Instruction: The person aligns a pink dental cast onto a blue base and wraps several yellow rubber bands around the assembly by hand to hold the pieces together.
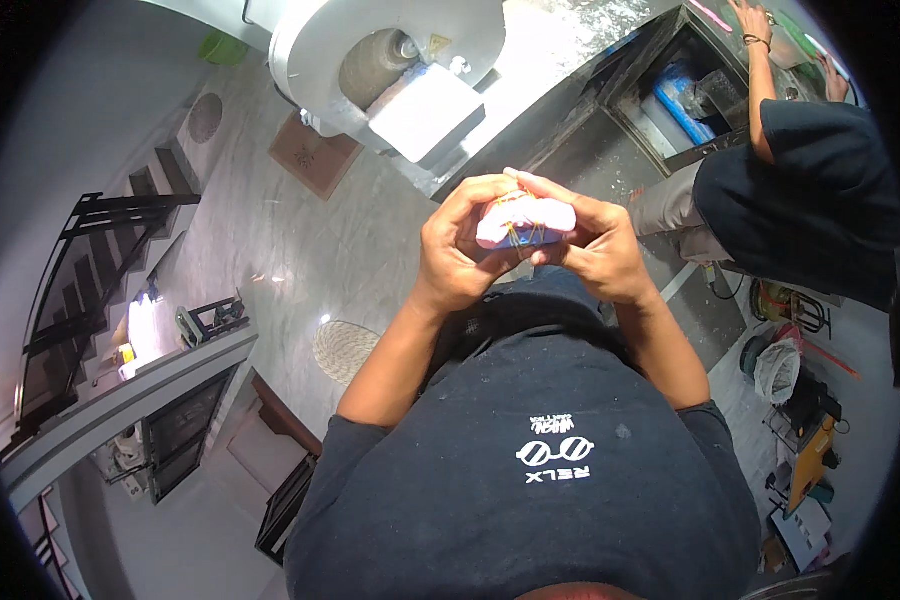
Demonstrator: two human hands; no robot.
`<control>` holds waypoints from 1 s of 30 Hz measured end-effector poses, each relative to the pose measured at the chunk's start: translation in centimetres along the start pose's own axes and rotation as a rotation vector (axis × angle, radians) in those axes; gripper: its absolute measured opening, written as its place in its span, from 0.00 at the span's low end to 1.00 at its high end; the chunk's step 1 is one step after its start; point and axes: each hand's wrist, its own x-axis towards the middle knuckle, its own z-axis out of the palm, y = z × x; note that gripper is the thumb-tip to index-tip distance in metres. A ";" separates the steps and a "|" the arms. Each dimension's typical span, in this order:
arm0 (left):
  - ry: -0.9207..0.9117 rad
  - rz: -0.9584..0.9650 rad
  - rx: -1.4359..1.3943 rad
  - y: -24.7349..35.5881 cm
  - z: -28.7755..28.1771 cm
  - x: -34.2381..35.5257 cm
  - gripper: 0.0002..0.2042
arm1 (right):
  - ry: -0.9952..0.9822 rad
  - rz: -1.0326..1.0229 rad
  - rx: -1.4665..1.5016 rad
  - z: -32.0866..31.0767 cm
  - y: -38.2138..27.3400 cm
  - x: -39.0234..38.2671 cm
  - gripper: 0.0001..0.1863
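Observation:
In the head view, a small pink and blue block point(525, 222), bound with thin yellow bands that look like rubber bands, is held up in front of my torso. My left hand point(455, 250) is closed round its left side, and my right hand point(610, 250) grips its right side, with fingertips from both hands near its top and underside. The block's back and bottom are largely hidden by my fingers.
A white machine point(300, 45) with a white block stands ahead. Right of it are a dark open basin point(670, 150) with a blue item and a co-worker point(790, 200). A brown mat point(310, 150) lies on the floor; stairs point(90, 280) rise at left.

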 end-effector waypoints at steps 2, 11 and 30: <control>-0.005 0.023 -0.006 -0.1 -0.1 0.3 0.30 | 0.004 -0.028 0.009 -0.2 -0.1 0.2 0.37; -0.087 -0.017 -0.004 0.7 0.3 2.5 0.31 | 0.081 -0.142 0.082 -0.9 0.4 0.0 0.35; -0.162 0.102 0.025 3.0 0.0 3.1 0.33 | 0.057 -0.362 -0.061 -0.8 0.2 -1.2 0.30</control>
